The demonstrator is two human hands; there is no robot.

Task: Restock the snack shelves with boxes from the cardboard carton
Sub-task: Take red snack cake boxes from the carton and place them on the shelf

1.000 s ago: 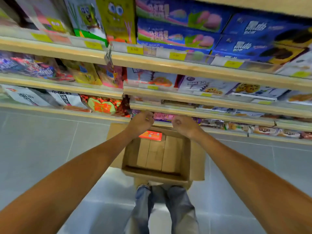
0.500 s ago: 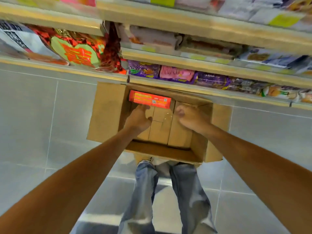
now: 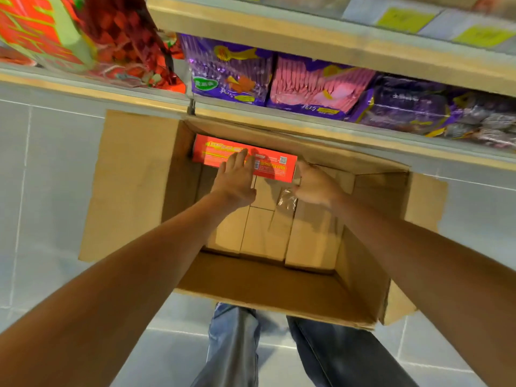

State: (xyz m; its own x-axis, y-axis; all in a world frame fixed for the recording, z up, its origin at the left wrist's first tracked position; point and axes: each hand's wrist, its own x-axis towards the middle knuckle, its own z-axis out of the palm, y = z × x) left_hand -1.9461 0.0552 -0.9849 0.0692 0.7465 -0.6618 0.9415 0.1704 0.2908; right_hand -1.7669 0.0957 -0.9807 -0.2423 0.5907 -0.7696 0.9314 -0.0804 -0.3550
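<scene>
Where grey floor tiles (image 3: 50, 169) meet the lowest shelf (image 3: 279, 113) of a shop aisle, stocked with purple bags (image 3: 229, 68) and a pink bag (image 3: 315, 85), an open cardboard carton (image 3: 134, 177) stands on the floor with its far wall against the shelf edge. A red box (image 3: 273, 163) lies in the carton's far left corner, along that wall, its long axis running left to right and its printed face up. The left hand (image 3: 236, 181) rests on it, fingers straight. The right hand (image 3: 317, 184) is at the box's right end; whether it grips is unclear
</scene>
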